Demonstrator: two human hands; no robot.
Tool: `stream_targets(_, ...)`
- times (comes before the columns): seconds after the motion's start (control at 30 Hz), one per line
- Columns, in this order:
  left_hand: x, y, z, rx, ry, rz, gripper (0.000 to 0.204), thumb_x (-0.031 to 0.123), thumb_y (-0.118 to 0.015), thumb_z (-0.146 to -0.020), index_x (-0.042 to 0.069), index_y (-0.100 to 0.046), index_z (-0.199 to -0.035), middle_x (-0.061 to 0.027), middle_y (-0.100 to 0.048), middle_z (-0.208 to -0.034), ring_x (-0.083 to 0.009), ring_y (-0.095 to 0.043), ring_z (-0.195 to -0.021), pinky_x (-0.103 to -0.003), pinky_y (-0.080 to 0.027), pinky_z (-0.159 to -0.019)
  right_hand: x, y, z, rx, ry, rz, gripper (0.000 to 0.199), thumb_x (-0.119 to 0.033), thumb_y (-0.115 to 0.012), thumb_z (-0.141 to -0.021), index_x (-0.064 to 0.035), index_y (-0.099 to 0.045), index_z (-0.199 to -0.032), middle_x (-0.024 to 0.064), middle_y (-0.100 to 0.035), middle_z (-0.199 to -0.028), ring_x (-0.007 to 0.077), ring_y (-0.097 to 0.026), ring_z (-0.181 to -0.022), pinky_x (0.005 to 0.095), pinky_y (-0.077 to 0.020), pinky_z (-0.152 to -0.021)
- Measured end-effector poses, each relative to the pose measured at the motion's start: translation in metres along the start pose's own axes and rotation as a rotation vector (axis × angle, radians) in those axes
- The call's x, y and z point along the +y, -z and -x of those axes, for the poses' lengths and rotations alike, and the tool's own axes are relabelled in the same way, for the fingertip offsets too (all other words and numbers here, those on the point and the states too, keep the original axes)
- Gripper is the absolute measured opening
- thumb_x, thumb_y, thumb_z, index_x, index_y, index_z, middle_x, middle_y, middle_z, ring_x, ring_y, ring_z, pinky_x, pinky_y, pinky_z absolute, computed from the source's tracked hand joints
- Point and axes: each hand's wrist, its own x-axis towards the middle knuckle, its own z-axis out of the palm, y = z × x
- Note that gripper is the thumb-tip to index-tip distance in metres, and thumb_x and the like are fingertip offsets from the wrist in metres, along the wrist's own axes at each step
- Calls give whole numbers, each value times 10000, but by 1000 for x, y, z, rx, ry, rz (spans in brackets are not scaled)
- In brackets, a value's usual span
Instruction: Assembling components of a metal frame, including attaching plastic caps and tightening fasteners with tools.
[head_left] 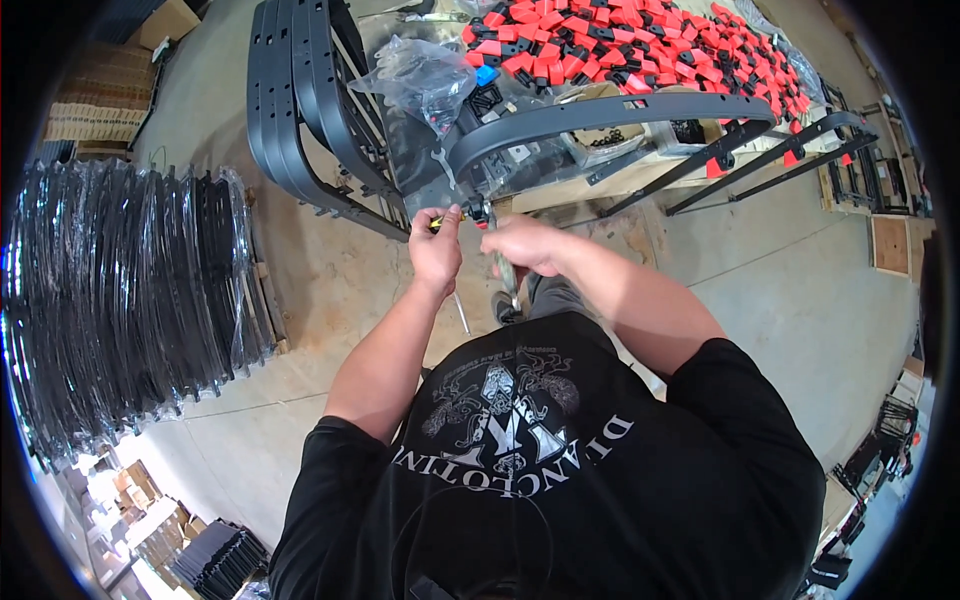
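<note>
My left hand (437, 245) is closed around a screwdriver with a yellow-and-black handle (436, 224); its thin metal shaft (462, 314) sticks out below the hand. Beside it, my right hand (523, 244) grips a long metallic hand tool (507, 274) whose exact kind I cannot make out. Between the hands, at the near end of a black curved frame (610, 110), sits a small black-and-red fitting (479, 214). The right hand's fingers partly hide where tool and fitting meet. Just beyond the left hand, a metal wrench (443, 165) lies on the worktable.
Heaped red-and-black plastic parts (640, 50) cover the far worktable, near a clear plastic bag (420, 80). More black curved frames (290, 100) stand at the table's left end. Film-wrapped black bars (130, 300) are stacked on a pallet at left.
</note>
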Motion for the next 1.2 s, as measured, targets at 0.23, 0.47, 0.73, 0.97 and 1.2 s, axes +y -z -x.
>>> stream_targets(0.23, -26, 6, -15, 20, -86, -66, 182, 228, -720, -959, 89, -608, -924, 13, -584, -760, -62, -457, -657, -251, -386, -565, -7, -9, 1, 94, -48, 188, 245, -134, -605, -854, 91, -620, -951, 211, -673, -887, 346, -688, -699, 489, -520, -460)
stream_targets(0.47, -16, -8, -13, 6, -43, -69, 188, 213, -737, -945, 76, -610, -925, 6, -608, -816, -77, -503, -747, -252, -438, -670, 44, -4, -46, 671, 347, 731, 261, -175, -577, -896, 47, -589, -1032, 170, -633, -775, 294, -656, -596, 428, -498, -435)
stream_targets(0.73, 2, -18, -8, -34, 49, -83, 195, 207, -733, -947, 64, -600, -955, -13, -643, -845, -90, -525, -757, -257, -449, -700, 63, 4, -53, 575, 389, 725, 325, -195, -564, -907, 107, -615, -1017, 223, -688, -895, 295, -685, -659, 439, -551, -506)
stream_targets(0.97, -19, 0, -7, 48, -134, -78, 194, 209, -724, -952, 59, -602, -963, -26, -662, -856, -89, -520, -735, -259, -447, -665, 4, -11, 5, 136, 17, 77, 282, -94, -561, -831, 150, -567, -973, 257, -678, -932, 366, -706, -681, 481, -527, -457)
stream_targets(1.2, -20, -3, -10, 71, -160, -115, 229, 231, -745, -935, 44, -613, -934, -11, -626, -821, -84, -516, -743, -259, -447, -669, 21, 0, -28, 410, 193, 585, 387, -201, -571, -871, 116, -567, -1093, 323, -671, -1016, 430, -688, -974, 470, -539, -857)
